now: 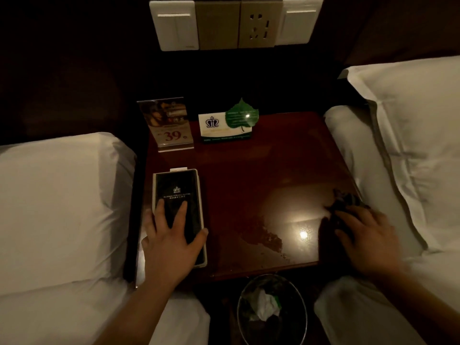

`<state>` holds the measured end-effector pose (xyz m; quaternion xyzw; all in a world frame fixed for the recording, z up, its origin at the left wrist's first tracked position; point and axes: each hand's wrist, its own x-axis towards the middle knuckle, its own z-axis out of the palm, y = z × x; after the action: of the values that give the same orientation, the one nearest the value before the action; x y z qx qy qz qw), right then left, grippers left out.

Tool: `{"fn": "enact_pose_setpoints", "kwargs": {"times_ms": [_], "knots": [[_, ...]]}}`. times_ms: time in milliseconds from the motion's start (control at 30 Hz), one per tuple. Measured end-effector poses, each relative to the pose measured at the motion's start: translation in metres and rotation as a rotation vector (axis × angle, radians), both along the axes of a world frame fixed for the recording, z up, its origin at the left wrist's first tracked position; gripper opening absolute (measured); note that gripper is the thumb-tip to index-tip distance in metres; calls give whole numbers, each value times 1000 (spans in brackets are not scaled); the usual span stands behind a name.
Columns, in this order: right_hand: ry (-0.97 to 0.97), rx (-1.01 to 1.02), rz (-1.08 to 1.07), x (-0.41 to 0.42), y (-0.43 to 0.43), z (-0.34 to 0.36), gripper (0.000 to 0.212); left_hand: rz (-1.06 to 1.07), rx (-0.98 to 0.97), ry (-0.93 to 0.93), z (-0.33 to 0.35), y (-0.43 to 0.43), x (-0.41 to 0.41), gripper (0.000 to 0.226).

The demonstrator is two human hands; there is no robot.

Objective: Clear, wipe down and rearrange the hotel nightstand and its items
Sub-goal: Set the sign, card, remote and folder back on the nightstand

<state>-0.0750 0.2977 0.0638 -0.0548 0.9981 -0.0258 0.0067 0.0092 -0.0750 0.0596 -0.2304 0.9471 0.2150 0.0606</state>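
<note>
The nightstand (249,170), at the centre of the frame, looks partly done: a smear of crumbs or moisture (263,235) remains near its front edge, while the price stand (169,123) and leaf card (229,123) sit along the back. The left hand (171,235), lower left, lies flat with fingers spread on the dark folder (178,195), pressing rather than gripping. The right hand (363,235), lower right, curls loosely over a dark cloth (346,197); blur hides how tightly.

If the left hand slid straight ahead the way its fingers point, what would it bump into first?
The left hand lies flat on the black folder, fingers pointing toward the wall. Sliding on, it would probably first meet the acrylic sign stand; the depth is hard to judge.
</note>
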Motion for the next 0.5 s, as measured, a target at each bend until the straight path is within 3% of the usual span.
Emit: {"fn": "enact_pose_setpoints", "kwargs": {"times_ms": [267, 500], "knots": [[-42, 95, 167, 0, 26, -28, 53, 10, -49, -7, -4, 2, 0, 91], [10, 34, 105, 4, 5, -14, 46, -5, -55, 1, -6, 0, 2, 89]]}}
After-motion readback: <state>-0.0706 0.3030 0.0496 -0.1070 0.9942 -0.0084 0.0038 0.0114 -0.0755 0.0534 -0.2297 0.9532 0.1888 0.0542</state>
